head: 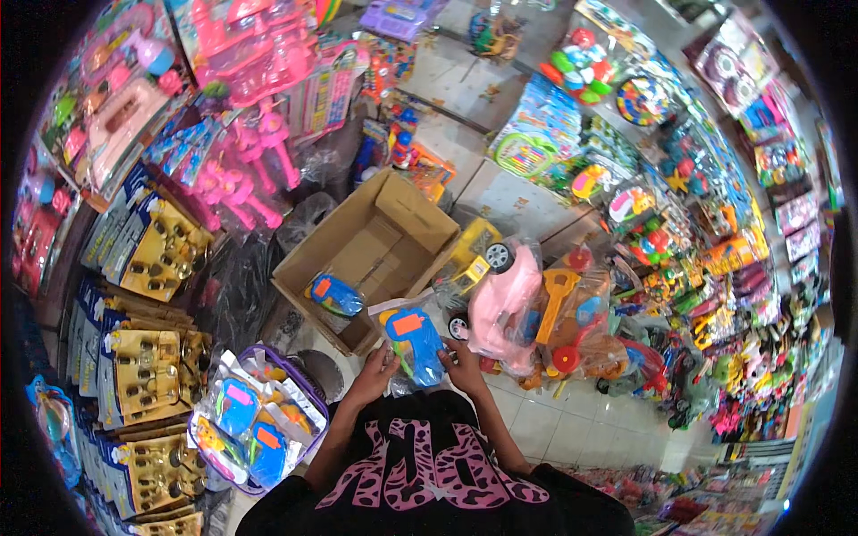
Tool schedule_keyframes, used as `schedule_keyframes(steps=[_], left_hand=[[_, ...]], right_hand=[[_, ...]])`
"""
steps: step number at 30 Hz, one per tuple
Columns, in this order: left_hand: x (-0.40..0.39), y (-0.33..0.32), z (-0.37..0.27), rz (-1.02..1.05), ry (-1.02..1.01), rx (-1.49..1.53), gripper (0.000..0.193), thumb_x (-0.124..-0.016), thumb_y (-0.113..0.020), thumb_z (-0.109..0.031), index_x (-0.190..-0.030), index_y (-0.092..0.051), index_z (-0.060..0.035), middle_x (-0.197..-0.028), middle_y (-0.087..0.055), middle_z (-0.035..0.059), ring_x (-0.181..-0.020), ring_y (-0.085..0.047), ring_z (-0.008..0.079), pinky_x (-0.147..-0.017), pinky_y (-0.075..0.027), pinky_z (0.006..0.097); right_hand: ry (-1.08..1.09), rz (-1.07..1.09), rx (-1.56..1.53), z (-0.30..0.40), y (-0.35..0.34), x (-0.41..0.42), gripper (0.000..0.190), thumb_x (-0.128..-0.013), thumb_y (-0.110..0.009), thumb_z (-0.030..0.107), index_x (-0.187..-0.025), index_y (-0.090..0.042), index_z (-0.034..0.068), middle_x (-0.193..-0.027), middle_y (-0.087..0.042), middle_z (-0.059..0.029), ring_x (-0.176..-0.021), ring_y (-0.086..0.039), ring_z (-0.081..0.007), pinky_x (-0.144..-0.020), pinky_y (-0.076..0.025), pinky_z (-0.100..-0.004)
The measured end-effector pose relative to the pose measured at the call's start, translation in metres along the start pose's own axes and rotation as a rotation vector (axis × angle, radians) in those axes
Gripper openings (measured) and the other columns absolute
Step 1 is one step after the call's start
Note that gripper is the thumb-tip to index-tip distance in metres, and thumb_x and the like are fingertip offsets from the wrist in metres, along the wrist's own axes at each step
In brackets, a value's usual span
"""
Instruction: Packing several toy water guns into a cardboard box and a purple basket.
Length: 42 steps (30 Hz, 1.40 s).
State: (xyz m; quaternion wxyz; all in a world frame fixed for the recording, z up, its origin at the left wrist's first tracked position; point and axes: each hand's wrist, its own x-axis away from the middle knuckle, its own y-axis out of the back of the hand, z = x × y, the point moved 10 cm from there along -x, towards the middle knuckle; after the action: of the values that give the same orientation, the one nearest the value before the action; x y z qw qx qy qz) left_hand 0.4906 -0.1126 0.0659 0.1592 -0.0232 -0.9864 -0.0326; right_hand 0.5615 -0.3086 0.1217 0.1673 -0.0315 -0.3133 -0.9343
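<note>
Between my hands is a blue plastic toy in a clear bag [421, 345], with an orange-red sticker on its upper part. My left hand [377, 375] grips the bag's left edge, and my right hand [462, 365] grips its right side. Just beyond stands an open cardboard box [395, 251]. Inside its near left corner lies a similar bagged blue toy [335, 295]. To my left, a purple-rimmed basket [326, 395] holds several more bagged blue toys [267, 452], bearing pink or orange stickers.
A pink toy car in plastic wrap [503, 308] and a yellow toy truck [476, 248] sit right of the box. Carded toy sets [151, 368] line the left side. Bagged toys [670, 228] crowd the right. Pink dolls in plastic [248, 161] lie at the back left.
</note>
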Motion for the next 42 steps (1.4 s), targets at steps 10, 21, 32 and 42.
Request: schedule_keyframes(steps=[10,21,32,42], left_hand=[[-0.035,0.064,-0.008,-0.246,0.032,0.277,0.058,-0.100,-0.053,-0.029,-0.145,-0.032,0.0013,-0.127,-0.052,0.0123,-0.106,-0.053,0.0163,-0.094,-0.043,0.0295],[-0.162,0.123,0.077,-0.422,0.388,0.478,0.056,-0.099,-0.048,-0.040,-0.138,-0.046,0.0009,-0.130,-0.056,0.0120,-0.121,-0.050,0.0196,-0.103,-0.037,0.0309],[-0.202,0.136,0.233,-0.707,0.368,-0.251,0.071,-0.091,-0.058,-0.033,-0.148,-0.029,-0.0035,-0.149,-0.032,0.0241,-0.131,-0.042,0.0383,-0.108,-0.035,0.0425],[-0.185,0.122,0.239,-0.674,0.444,-0.345,0.083,-0.085,-0.061,-0.027,-0.153,-0.017,-0.0125,-0.160,0.000,0.0163,-0.143,-0.021,0.0395,-0.112,-0.032,0.0438]], right_hand=[[0.107,0.188,-0.089,0.039,-0.041,-0.105,0.039,-0.094,-0.062,0.020,-0.127,-0.050,0.005,-0.092,-0.058,-0.0093,-0.072,-0.058,-0.0147,-0.065,-0.049,-0.0281],[0.132,0.767,0.454,-0.015,-0.161,-0.285,0.039,-0.089,-0.060,0.030,-0.112,-0.059,-0.001,-0.114,-0.061,-0.0255,-0.105,-0.060,-0.0402,-0.087,-0.048,-0.0469],[0.247,0.914,0.580,-0.051,-0.261,-0.327,0.059,-0.091,-0.054,0.044,-0.127,-0.051,-0.002,-0.122,-0.057,-0.0279,-0.113,-0.057,-0.0421,-0.095,-0.046,-0.0471],[0.347,1.070,0.588,-0.141,-0.282,-0.344,0.071,-0.089,-0.058,0.039,-0.140,-0.031,0.000,-0.135,-0.049,-0.0270,-0.117,-0.054,-0.0428,-0.099,-0.043,-0.0471]])
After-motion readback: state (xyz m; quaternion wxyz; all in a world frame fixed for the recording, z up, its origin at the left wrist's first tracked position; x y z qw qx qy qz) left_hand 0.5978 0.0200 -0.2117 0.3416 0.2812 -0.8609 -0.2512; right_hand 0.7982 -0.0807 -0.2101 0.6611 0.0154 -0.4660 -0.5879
